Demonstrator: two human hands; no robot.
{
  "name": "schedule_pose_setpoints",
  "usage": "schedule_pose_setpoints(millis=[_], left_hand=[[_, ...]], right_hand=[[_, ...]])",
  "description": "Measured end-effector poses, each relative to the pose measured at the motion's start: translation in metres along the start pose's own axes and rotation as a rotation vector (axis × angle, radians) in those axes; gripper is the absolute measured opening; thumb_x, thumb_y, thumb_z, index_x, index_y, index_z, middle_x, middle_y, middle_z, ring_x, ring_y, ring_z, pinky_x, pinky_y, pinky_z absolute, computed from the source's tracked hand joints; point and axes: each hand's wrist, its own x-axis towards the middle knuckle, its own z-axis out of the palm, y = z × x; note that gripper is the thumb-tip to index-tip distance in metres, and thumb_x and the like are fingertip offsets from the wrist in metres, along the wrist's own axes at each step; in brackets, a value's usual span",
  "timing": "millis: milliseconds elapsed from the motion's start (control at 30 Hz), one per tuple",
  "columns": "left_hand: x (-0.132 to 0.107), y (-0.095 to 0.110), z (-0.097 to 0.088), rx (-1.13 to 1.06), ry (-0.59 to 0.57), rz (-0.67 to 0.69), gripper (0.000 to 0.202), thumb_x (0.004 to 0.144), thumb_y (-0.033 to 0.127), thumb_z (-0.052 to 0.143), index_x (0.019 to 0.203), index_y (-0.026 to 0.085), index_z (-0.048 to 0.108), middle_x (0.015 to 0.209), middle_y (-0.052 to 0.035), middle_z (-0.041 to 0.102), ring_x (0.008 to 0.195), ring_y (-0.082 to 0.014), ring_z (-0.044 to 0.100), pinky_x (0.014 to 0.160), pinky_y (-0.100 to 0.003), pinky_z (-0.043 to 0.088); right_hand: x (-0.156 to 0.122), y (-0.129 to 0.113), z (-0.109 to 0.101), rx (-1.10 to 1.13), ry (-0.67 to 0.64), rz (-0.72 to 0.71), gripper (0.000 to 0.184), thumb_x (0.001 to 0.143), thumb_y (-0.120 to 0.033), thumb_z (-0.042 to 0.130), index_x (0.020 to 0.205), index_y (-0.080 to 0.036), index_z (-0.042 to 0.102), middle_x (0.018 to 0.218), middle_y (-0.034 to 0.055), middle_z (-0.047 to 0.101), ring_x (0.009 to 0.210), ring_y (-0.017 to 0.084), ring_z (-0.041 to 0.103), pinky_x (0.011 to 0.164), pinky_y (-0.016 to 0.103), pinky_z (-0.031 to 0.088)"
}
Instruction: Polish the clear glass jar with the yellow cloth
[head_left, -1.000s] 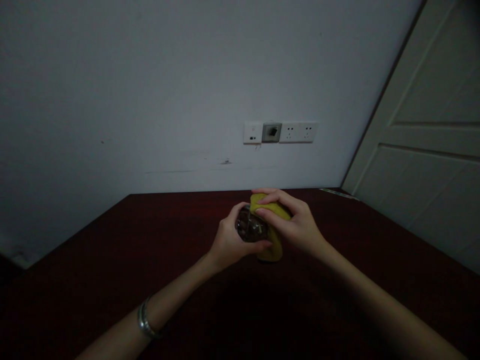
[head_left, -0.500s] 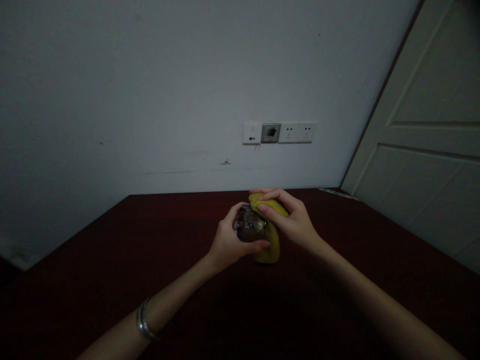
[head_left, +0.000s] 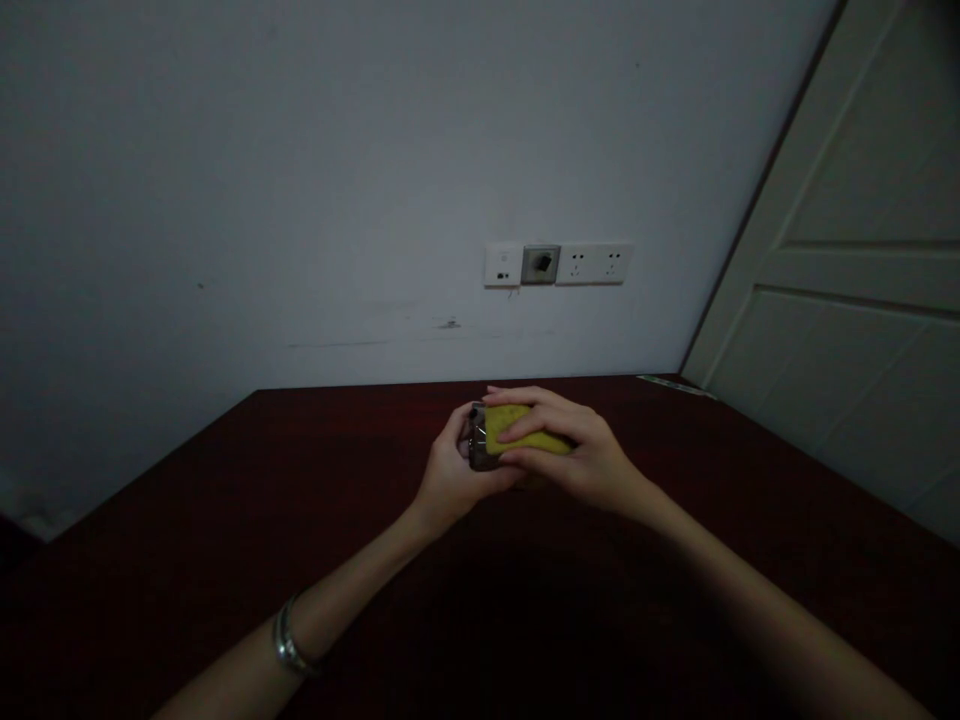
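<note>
My left hand (head_left: 450, 478) is wrapped round a small clear glass (head_left: 477, 450) and holds it just above a dark red table (head_left: 225, 520). My right hand (head_left: 581, 455) presses a yellow cloth (head_left: 517, 432) against the glass from the right, fingers laid flat over the cloth. Most of the glass is hidden behind the cloth and my fingers. A silver bracelet (head_left: 287, 640) sits on my left wrist.
A white wall stands behind the table, with a row of sockets and a switch (head_left: 559, 264) at mid height. A pale panelled door (head_left: 847, 300) closes the right side. The room is dim.
The cloth has shifted from hanging down beside the glass to lying flat across its side. Both hands have lowered a little and drawn closer together.
</note>
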Motion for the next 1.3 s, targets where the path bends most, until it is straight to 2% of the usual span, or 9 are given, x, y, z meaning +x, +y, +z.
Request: schedule_pose_setpoints(millis=[267, 367, 567, 800, 900, 1067, 1133, 1200, 1300], left_hand=[[-0.003, 0.007, 0.001, -0.061, -0.035, -0.028, 0.073, 0.049, 0.034, 0.085, 0.109, 0.017, 0.048, 0.106, -0.0097, 0.064, 0.096, -0.0248, 0.064, 0.081, -0.035, 0.053], [-0.003, 0.005, 0.001, -0.078, -0.024, -0.017, 0.072, 0.050, 0.036, 0.085, 0.108, 0.017, 0.048, 0.108, -0.0102, 0.063, 0.097, -0.0246, 0.063, 0.081, -0.034, 0.052], [-0.001, 0.001, 0.000, -0.046, 0.011, -0.052, 0.070, 0.052, 0.032, 0.083, 0.110, 0.016, 0.047, 0.108, -0.0103, 0.063, 0.097, -0.0244, 0.063, 0.081, -0.034, 0.051], [-0.001, 0.001, 0.000, -0.095, -0.005, -0.044, 0.072, 0.049, 0.031, 0.084, 0.108, 0.016, 0.047, 0.108, -0.0103, 0.063, 0.097, -0.0237, 0.063, 0.081, -0.034, 0.052], [-0.002, 0.002, 0.001, -0.080, -0.008, -0.076, 0.068, 0.050, 0.031, 0.084, 0.106, 0.017, 0.047, 0.108, -0.0099, 0.064, 0.096, -0.0239, 0.063, 0.081, -0.034, 0.052], [-0.001, 0.002, 0.001, -0.088, -0.024, -0.118, 0.062, 0.050, 0.033, 0.084, 0.101, 0.017, 0.051, 0.102, -0.0077, 0.065, 0.093, -0.0228, 0.063, 0.080, -0.034, 0.051], [0.000, 0.000, 0.000, -0.112, -0.023, -0.134, 0.061, 0.051, 0.034, 0.084, 0.101, 0.016, 0.054, 0.101, -0.0069, 0.065, 0.093, -0.0222, 0.062, 0.082, -0.034, 0.050], [0.000, -0.002, -0.001, -0.154, -0.026, -0.172, 0.059, 0.055, 0.035, 0.083, 0.103, 0.015, 0.056, 0.101, -0.0072, 0.066, 0.094, -0.0218, 0.062, 0.083, -0.034, 0.050], [-0.002, -0.002, -0.002, -0.220, -0.075, -0.274, 0.053, 0.062, 0.036, 0.079, 0.105, 0.014, 0.059, 0.100, -0.0081, 0.066, 0.091, -0.0214, 0.062, 0.078, -0.032, 0.051]], right_hand=[[0.001, 0.017, 0.002, 0.063, 0.278, 0.227, 0.010, 0.078, -0.023, 0.069, 0.087, -0.022, 0.066, 0.114, 0.0064, 0.066, 0.104, 0.021, 0.063, 0.092, 0.043, 0.049], [0.000, 0.011, 0.002, 0.032, 0.247, 0.146, 0.009, 0.078, -0.020, 0.068, 0.087, -0.022, 0.067, 0.115, 0.0061, 0.065, 0.106, 0.020, 0.062, 0.093, 0.041, 0.049], [-0.001, -0.003, -0.003, -0.011, 0.010, 0.000, 0.010, 0.078, -0.016, 0.069, 0.086, -0.022, 0.070, 0.119, 0.0068, 0.064, 0.116, 0.021, 0.057, 0.097, 0.041, 0.047], [0.003, 0.006, 0.000, 0.025, 0.206, 0.190, 0.009, 0.077, -0.024, 0.069, 0.086, -0.023, 0.070, 0.112, 0.0056, 0.067, 0.104, 0.021, 0.063, 0.093, 0.044, 0.049], [0.003, 0.013, 0.002, 0.021, 0.232, 0.270, 0.011, 0.079, -0.028, 0.067, 0.089, -0.023, 0.069, 0.107, 0.0055, 0.069, 0.102, 0.021, 0.064, 0.093, 0.043, 0.049], [0.001, 0.013, 0.005, -0.033, 0.228, 0.223, 0.011, 0.083, -0.025, 0.063, 0.091, -0.024, 0.069, 0.107, 0.0055, 0.068, 0.106, 0.021, 0.062, 0.096, 0.043, 0.047], [0.001, 0.010, 0.004, -0.058, 0.183, 0.176, 0.012, 0.085, -0.024, 0.060, 0.093, -0.025, 0.069, 0.112, 0.0058, 0.065, 0.108, 0.021, 0.060, 0.097, 0.043, 0.047], [0.001, 0.006, 0.000, -0.086, 0.059, 0.143, 0.019, 0.086, -0.024, 0.059, 0.103, -0.026, 0.067, 0.122, 0.0065, 0.060, 0.114, 0.022, 0.056, 0.099, 0.045, 0.044], [0.000, 0.003, -0.009, -0.124, -0.176, 0.155, 0.047, 0.080, -0.029, 0.066, 0.125, -0.031, 0.053, 0.137, 0.0070, 0.047, 0.128, 0.025, 0.045, 0.105, 0.049, 0.038]])
